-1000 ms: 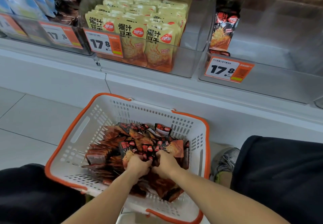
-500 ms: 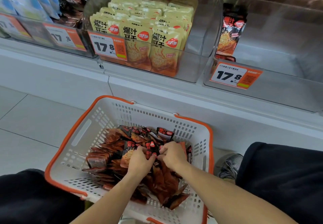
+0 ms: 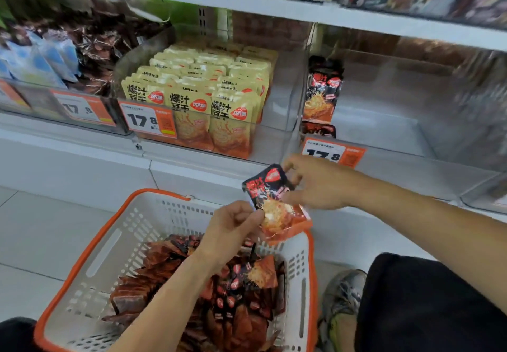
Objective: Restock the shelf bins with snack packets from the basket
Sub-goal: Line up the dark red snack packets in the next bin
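Observation:
A black-and-orange snack packet (image 3: 277, 203) hangs above the far right corner of the white basket (image 3: 90, 264) with its orange rim. My left hand (image 3: 233, 225) pinches the packet's lower left edge. My right hand (image 3: 315, 184) holds its upper right side. Many more dark packets (image 3: 219, 294) lie piled in the basket. On the shelf, the clear bin on the right (image 3: 384, 121) holds one upright black packet (image 3: 322, 91) at its left wall and is otherwise nearly bare.
The middle bin holds several rows of yellow packets (image 3: 203, 99) behind a 17.8 price tag (image 3: 148, 119). A left bin (image 3: 55, 58) has blue and brown packets. My knee (image 3: 428, 302) and shoe (image 3: 340, 296) are to the right of the basket, on the tiled floor.
Both hands have lifted out of the basket pile with one packet and moved up and right toward the shelf. The view has tilted upward.

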Tool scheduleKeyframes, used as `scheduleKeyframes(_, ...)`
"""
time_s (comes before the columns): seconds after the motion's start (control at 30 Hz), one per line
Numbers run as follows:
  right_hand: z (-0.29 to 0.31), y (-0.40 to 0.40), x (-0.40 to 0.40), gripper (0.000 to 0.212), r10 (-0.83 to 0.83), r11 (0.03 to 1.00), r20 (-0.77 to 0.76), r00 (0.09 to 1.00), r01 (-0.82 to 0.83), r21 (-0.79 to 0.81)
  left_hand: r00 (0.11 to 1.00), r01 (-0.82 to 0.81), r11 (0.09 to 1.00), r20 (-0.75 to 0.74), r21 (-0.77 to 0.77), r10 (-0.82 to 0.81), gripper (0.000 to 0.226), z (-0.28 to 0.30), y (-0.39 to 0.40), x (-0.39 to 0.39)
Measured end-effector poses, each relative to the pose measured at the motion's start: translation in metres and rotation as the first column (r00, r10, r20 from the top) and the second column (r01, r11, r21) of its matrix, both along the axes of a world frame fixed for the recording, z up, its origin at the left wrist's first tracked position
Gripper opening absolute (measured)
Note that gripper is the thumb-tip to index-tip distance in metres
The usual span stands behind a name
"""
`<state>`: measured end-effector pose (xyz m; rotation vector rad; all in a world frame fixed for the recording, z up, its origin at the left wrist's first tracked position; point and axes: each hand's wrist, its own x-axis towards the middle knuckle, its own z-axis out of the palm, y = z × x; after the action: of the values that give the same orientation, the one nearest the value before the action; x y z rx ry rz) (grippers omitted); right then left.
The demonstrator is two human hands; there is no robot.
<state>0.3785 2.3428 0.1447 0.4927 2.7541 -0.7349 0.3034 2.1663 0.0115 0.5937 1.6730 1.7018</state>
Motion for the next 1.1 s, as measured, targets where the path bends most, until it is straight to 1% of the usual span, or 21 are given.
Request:
scheduleKeyframes(0.03,0.013,0.004,0.008,0.042,-0.004,1.000,-0.076,0.997,0.005,0.012,0.996,0.019,1.000,-0.086,0.018,-0.017,0.025,0.017,0.005,0.002)
scheduleKeyframes(0.07,0.024,0.007,0.016,0.045,-0.018,1.000,-0.161,0.987,0.019,0.005,0.987,0.024,0.999,-0.160,0.042,-0.017,0.024,0.031,0.010,0.003)
scheduleKeyframes(0.1,0.032,0.011,0.021,0.043,-0.036,0.999,-0.244,0.969,0.035,-0.008,0.974,0.012,0.999,-0.227,0.053,0.001,0.022,0.045,0.014,0.005)
scheduleKeyframes(0.17,0.046,0.021,0.029,0.039,-0.064,0.998,-0.399,0.915,0.057,-0.030,0.929,-0.080,0.995,-0.358,0.062,0.097,0.014,0.068,0.024,0.004)
scheduleKeyframes(0.23,0.057,0.036,0.031,0.035,-0.127,0.992,-0.536,0.835,0.113,-0.059,0.825,-0.193,0.977,-0.525,0.087,0.210,0.011,0.086,0.035,-0.003)
scheduleKeyframes(0.3,0.066,0.057,0.030,0.033,-0.217,0.975,-0.624,0.751,0.197,-0.103,0.705,-0.225,0.966,-0.664,0.125,0.250,0.021,0.097,0.047,-0.014)
scheduleKeyframes(0.37,0.067,0.082,0.028,0.034,-0.303,0.946,-0.682,0.666,0.297,-0.130,0.586,-0.190,0.976,-0.786,0.103,0.197,0.036,0.102,0.063,-0.024)
scheduleKeyframes(0.43,0.062,0.104,0.020,0.035,-0.320,0.920,-0.703,0.635,0.386,-0.069,0.440,-0.216,0.976,-0.892,0.011,0.108,0.049,0.100,0.075,-0.030)
scheduleKeyframes(0.5,0.054,0.124,0.008,0.038,-0.341,0.885,-0.662,0.667,0.466,0.014,0.235,-0.316,0.947,-0.972,-0.065,0.012,0.055,0.098,0.086,-0.029)
scheduleKeyframes(0.53,0.048,0.131,0.001,0.040,-0.406,0.868,-0.608,0.682,0.496,-0.023,0.155,-0.363,0.929,-0.988,-0.077,-0.021,0.056,0.096,0.090,-0.028)
scheduleKeyframes(0.57,0.042,0.137,-0.006,0.039,-0.492,0.850,-0.535,0.687,0.512,-0.125,0.106,-0.397,0.915,-0.994,-0.072,-0.032,0.055,0.095,0.094,-0.026)
scheduleKeyframes(0.6,0.036,0.142,-0.013,0.035,-0.576,0.815,-0.438,0.690,0.525,-0.245,0.089,-0.415,0.908,-0.996,-0.059,-0.024,0.055,0.093,0.096,-0.026)
scheduleKeyframes(0.63,0.030,0.146,-0.019,0.028,-0.631,0.774,-0.341,0.697,0.534,-0.340,0.086,-0.423,0.905,-0.996,-0.047,-0.011,0.055,0.091,0.097,-0.026)
scheduleKeyframes(0.67,0.023,0.152,-0.025,0.022,-0.659,0.743,-0.271,0.702,0.551,-0.380,0.088,-0.424,0.905,-0.996,-0.041,-0.004,0.054,0.089,0.098,-0.027)
scheduleKeyframes(0.7,0.017,0.158,-0.031,0.020,-0.674,0.725,-0.227,0.703,0.570,-0.385,0.086,-0.421,0.906,-0.996,-0.041,-0.005,0.054,0.088,0.099,-0.028)
scheduleKeyframes(0.77,0.010,0.165,-0.039,0.018,-0.681,0.721,-0.150,0.717,0.618,-0.313,0.084,-0.411,0.911,-0.996,-0.046,-0.012,0.053,0.087,0.099,-0.030)
scheduleKeyframes(0.8,0.010,0.166,-0.042,0.025,-0.679,0.722,-0.098,0.728,0.638,-0.267,0.090,-0.408,0.912,-0.996,-0.047,-0.011,0.053,0.088,0.100,-0.031)
scheduleKeyframes(0.87,0.008,0.165,-0.049,0.041,-0.677,0.712,0.008,0.736,0.657,-0.249,0.105,-0.409,0.912,-0.994,-0.042,0.001,0.051,0.088,0.102,-0.031)
scheduleKeyframes(0.93,0.006,0.163,-0.056,0.045,-0.678,0.692,0.075,0.731,0.670,-0.269,0.116,-0.412,0.911,-0.993,-0.027,0.023,0.050,0.086,0.104,-0.030)
scheduleKeyframes(1.03,0.004,0.160,-0.066,0.025,-0.671,0.662,0.163,0.723,0.683,-0.308,0.111,-0.412,0.911,-0.991,0.016,0.068,0.050,0.082,0.105,-0.030)
scheduleKeyframes(1.1,0.004,0.157,-0.070,0.022,-0.651,0.667,0.212,0.729,0.683,-0.297,0.115,-0.407,0.913,-0.990,0.023,0.076,0.050,0.082,0.106,-0.031)
